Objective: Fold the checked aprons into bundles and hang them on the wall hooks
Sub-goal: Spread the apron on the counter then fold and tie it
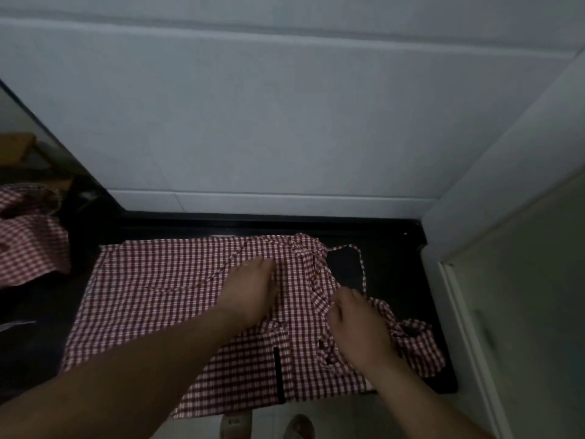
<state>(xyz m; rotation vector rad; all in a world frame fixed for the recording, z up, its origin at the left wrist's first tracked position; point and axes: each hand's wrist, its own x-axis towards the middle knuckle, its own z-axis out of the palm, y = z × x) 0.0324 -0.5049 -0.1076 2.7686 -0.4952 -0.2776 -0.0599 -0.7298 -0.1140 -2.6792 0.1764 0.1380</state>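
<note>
1. Facing a white wall [285,122] at the back, showing no hooks in this view (probably meaning a turn elsewhere for the hanging).
2. Working on a dark counter [395,258], hemmed in by that wall behind and a pale cabinet [522,280] at the right, leaving bare room only along the back strip and the right end.
3. Dealing with the apron [158,296], spreading over most of the counter and drooping off the near edge; judging it light, soft and limp, likely sliding on the smooth top unless pinned, best taken by edges, corners or gathered folds.
4. Keeping apart from a second apron [28,242], heaping crumpled at the far left, well clear of the folding.
5. Pressing the left hand [250,289] flat on the apron's middle, fingers straight, gripping nothing, pinning the cloth.
6. Curling the right hand [357,331] round bunched cloth at the apron's right part, gripping it.
7. Watching the thin strap [363,274], looping loose on the bare counter just beyond the right hand, probably snagging or trailing if left out of the bundle.
</note>
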